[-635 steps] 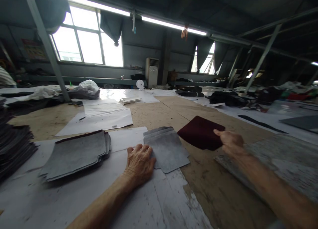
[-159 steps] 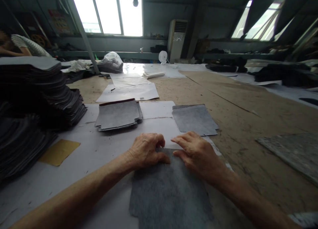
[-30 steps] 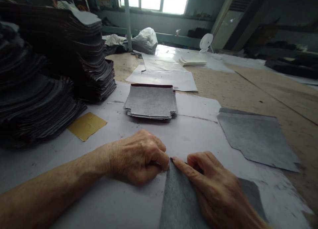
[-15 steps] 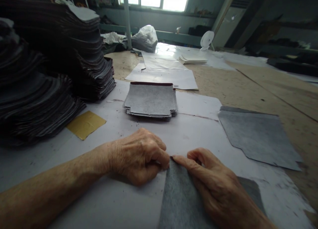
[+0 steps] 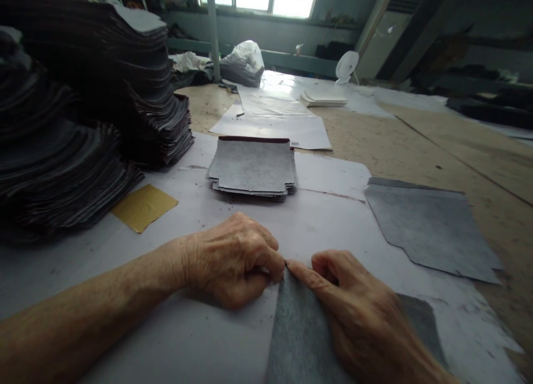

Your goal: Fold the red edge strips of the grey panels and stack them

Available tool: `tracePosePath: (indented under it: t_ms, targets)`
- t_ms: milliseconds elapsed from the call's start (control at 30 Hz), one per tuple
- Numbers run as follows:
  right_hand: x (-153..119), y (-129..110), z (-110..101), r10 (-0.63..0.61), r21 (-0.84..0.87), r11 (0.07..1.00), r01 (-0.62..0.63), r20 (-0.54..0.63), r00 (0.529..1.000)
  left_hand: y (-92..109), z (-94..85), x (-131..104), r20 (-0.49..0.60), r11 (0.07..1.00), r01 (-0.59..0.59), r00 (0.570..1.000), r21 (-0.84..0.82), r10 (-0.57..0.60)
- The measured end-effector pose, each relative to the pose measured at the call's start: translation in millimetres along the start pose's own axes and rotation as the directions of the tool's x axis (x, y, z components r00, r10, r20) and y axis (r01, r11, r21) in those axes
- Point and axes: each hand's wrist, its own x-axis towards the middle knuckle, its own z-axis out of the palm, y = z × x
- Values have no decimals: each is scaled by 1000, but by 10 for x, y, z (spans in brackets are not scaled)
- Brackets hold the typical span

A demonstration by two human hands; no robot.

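Observation:
A grey fabric-like piece point(image 5: 302, 334) lies flat on the white sheet in front of me, running out of the bottom of the view. My left hand point(image 5: 237, 262) is closed at its upper left corner, fingers curled in and bent index finger against the edge. What exactly its fingertips pinch is hidden. From the other side, my right hand point(image 5: 360, 303) rests on the same piece, index finger stretched to that corner and the other visible fingers folded. The two index fingers almost meet at a small dark bit of the edge. The right thumb is hidden.
Tall stacks of dark pieces point(image 5: 154, 112) stand at the left, near a yellow-brown square point(image 5: 145, 207). A small pile of grey notched pieces point(image 5: 254, 165) sits ahead. Another grey piece point(image 5: 433, 228) lies at the right. White sheets point(image 5: 275, 130) and a plastic bag point(image 5: 245, 65) are farther back.
My right index fingertip has slid slightly left toward the left hand, and less of the dark bit at the corner shows. My left hand stays almost still.

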Motion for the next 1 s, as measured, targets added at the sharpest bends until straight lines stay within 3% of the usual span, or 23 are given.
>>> tracePosePath:
  t_ms: [133,400,500,567,700,833,1000]
  targets:
    - [21,-2,-16,45,45,998,-47,35,998,-7,8,10,-13,1000,0,1000,-7,0]
    - [6,-80,-46,-23,-32,999,21,-60,998,3,24,5,-29,998,13,999,-54,-15]
    - [-46,-87,-206,-104,-62,994,91,-248,963,3,-2,7,-15,983,60,998,-174,-63]
    - [-139,-69,-343,-97,-119,991,60,-331,938,-15,-21,4,-9,942,107,993,-319,-116]
    - [-498,-4,-517,-9,-221,973,-58,-290,957,-67,-20,8,-104,816,179,954,-550,-279]
    - [-857,16,-520,70,-315,937,-151,-254,965,13,40,132,-243,872,250,895,-422,-375]
    - [-968,9,-490,175,-269,929,-254,-287,942,367,154,482,-244,972,169,948,-162,-205]
